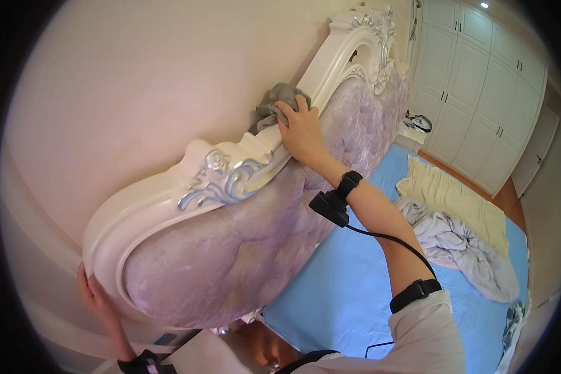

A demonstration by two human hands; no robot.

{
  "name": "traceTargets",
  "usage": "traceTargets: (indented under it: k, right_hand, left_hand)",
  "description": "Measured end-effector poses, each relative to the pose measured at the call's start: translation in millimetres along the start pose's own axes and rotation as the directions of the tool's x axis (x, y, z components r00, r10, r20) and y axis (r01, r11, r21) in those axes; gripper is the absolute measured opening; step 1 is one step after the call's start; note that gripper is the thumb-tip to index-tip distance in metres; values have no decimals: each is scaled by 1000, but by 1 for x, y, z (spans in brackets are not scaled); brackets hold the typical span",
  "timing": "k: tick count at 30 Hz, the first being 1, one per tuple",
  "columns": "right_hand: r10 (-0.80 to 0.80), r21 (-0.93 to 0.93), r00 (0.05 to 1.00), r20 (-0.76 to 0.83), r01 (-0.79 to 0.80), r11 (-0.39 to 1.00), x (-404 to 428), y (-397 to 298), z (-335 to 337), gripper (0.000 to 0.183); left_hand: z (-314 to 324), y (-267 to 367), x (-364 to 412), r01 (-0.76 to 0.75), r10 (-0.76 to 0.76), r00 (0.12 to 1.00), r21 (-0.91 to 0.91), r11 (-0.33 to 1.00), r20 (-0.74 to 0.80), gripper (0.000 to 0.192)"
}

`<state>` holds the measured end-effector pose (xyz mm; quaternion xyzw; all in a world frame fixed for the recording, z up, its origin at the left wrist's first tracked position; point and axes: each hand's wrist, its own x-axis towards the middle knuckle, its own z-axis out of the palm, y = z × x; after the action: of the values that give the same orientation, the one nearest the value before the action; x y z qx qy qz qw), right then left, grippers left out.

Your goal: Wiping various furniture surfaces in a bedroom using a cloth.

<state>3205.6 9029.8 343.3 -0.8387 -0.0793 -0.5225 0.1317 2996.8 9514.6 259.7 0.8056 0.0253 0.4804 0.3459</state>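
My right hand [301,131] grips a crumpled grey cloth [285,96] and presses it on the top edge of an ornate white headboard [135,201], between the carved rose scroll [224,180] and the tall carved centre crest [376,42]. At the headboard's near end, my left hand [96,294] rests against the outer side of the white frame, with no object seen in it; its fingertips curl partly behind the edge. Tufted lilac velvet padding [205,271] fills the frame below both hands. Black straps with a small device and cable sit on my right arm.
A bed with a blue sheet [332,285] lies to the right, bearing a cream pillow or cover [453,191] and a rumpled grey quilt [463,248]. A white nightstand [409,140] stands beyond, before white wardrobes [477,89]. The wall runs close behind the headboard. A white cabinet top [205,353] is below me.
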Motion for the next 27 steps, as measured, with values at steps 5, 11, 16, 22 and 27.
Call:
traceTargets:
  k: [5,11,16,22,27]
  right_hand:
    - [-114,274,989,93,85,958,-30,-21,-14,29]
    - [98,509,903,417,-322,798,-51,-13,-66,31]
    - [158,763,915,372,-398,509,-45,-50,-99,32]
    - [-21,613,933,360,-220,759,-18,-121,-69,26]
    - [-19,279,796,604,-190,941,45,-110,-23,30]
  left_hand:
    - [10,24,1,35,-29,999,-140,989,44,37]
    - [13,45,4,48,-43,999,-182,982,30,34]
    - [8,43,1,20,-20,1000,-248,968,0,33]
    - [1,47,0,31,-29,999,-216,976,14,34]
    - [15,54,-2,-45,41,999,-126,991,-34,34]
